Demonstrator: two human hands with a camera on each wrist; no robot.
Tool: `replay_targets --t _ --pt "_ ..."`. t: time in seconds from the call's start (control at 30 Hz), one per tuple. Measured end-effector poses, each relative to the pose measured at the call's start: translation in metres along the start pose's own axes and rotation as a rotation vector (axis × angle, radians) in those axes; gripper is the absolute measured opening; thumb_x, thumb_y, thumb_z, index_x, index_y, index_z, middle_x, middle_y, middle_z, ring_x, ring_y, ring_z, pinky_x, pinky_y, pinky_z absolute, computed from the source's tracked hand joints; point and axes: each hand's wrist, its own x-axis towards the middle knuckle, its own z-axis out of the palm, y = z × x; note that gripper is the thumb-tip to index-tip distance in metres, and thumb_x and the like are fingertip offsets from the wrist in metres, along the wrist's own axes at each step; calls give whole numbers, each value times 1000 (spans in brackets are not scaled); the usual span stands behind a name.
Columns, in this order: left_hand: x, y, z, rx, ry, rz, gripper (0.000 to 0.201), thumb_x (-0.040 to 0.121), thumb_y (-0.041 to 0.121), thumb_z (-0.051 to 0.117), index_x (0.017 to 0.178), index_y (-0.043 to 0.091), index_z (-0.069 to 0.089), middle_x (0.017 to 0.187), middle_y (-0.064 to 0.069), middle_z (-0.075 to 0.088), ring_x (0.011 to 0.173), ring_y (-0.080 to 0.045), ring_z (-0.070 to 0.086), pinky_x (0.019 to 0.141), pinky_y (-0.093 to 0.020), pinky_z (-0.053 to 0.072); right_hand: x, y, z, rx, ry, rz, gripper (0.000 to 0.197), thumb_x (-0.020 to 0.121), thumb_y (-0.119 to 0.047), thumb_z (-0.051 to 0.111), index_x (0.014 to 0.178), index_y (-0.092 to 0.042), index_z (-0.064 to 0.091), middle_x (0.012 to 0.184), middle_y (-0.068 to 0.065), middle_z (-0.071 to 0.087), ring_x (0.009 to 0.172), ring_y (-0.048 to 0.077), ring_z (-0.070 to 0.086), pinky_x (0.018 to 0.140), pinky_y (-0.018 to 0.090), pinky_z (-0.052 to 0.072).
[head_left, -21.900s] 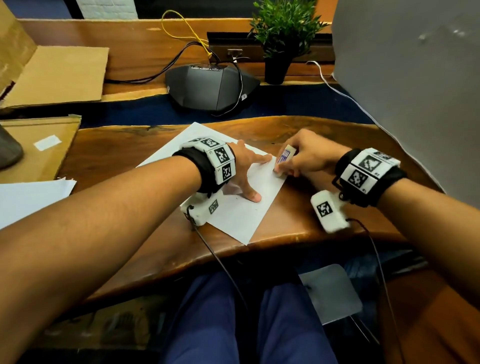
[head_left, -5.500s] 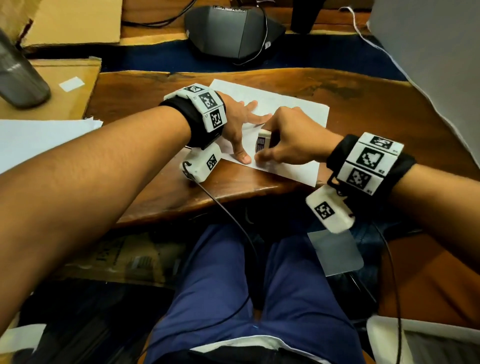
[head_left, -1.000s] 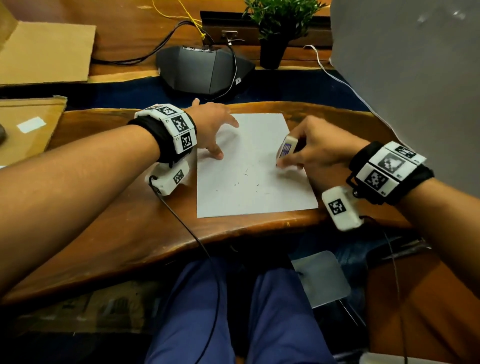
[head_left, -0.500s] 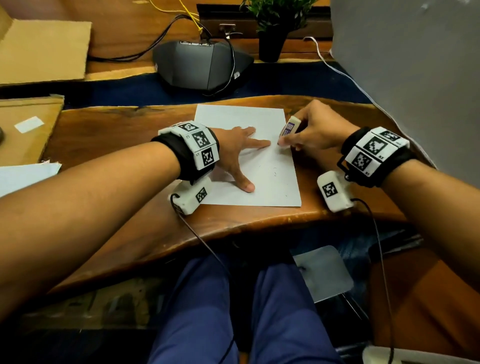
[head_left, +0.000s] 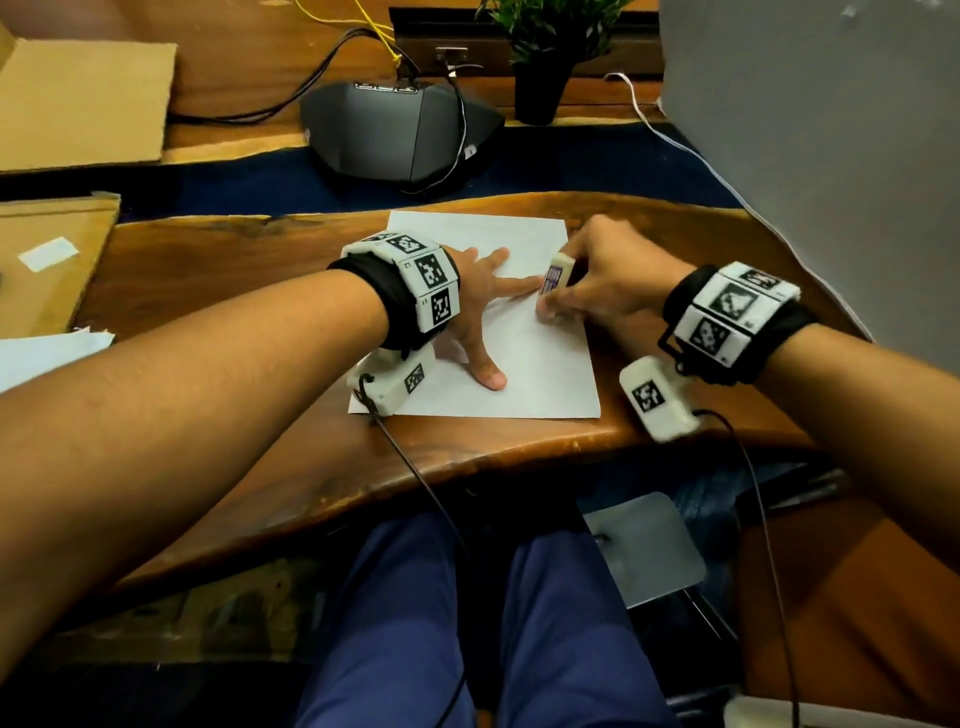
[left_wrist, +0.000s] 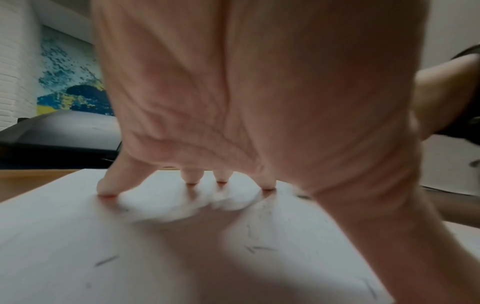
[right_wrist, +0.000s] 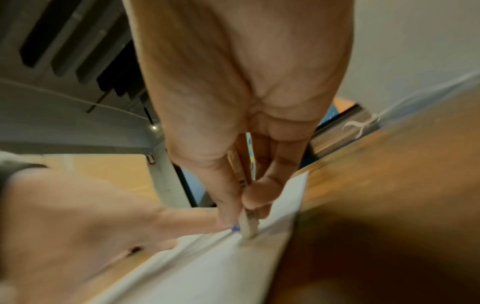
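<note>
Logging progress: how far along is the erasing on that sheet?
Done: the sheet looks mostly blank, with dark specks, likely crumbs, on it. In hand: left hand presses the sheet flat; right hand pinches the eraser against its right side. Left: anything under the hands is hidden; specks not yet brushed off.

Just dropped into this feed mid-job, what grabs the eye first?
The left hand presses spread fingers on a white sheet of paper at the near edge of the wooden desk. The right hand pinches a white eraser, its end on the sheet's right side. Behind sit a dark speakerphone and a potted plant.
</note>
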Motion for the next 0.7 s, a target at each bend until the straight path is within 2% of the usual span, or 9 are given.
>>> replay_targets --t 0.1,0.2,0.33,0.4,0.47,0.6,0.7 --pt "2 1 1 16 11 14 147 25 87 65 144 57 -17 162 2 -21 150 -34 -6 115 -65 14 3 4 -2 13 48 17 31 75 -31 85 98 -12 76 97 5 73 84 13 68 61 18 50" --pt "0 1 0 21 19 9 146 28 85 65 146 55 -15 162 1 -20 150 -34 -5 115 -64 15 -3 0 1 -42 -52 -37 30 76 -33 84 97 -13 77 92 1 74 80 8 67 63 19 53" --pt "1 3 1 6 19 16 145 29 84 67 145 56 -15 162 3 -19 150 -34 -6 114 -65 13 0 10 -9 34 29 56 33 76 -29 84 102 -12 75 97 3 74 78 12 69 58 17 49" --pt "0 4 1 16 12 7 146 28 84 66 146 54 -14 162 3 -20 150 -33 -7 115 -65 13 -4 4 -3 -23 -36 -4 32 76 -30 85 101 -13 75 96 1 73 82 12 68 61 19 51" --pt "-2 3 0 23 6 0 147 27 84 65 147 53 -14 162 3 -20 150 -33 -7 116 -64 12 -8 -1 -1 -55 -119 -32 30 76 -33 84 98 -15 75 92 -1 73 80 9 68 61 18 51" --pt "-3 4 -1 11 5 1 146 27 84 67 145 56 -15 162 3 -20 150 -33 -6 114 -64 12 -8 2 -9 -11 4 31 32 77 -30 84 101 -11 75 99 4 74 82 13 69 62 20 53" --pt "-6 6 -2 21 -1 -12 143 32 82 67 147 53 -14 162 3 -21 150 -32 -7 115 -63 12 -19 -7 -2 -73 -99 -53 29 78 -29 83 99 -11 76 94 1 74 81 12 69 70 25 59"
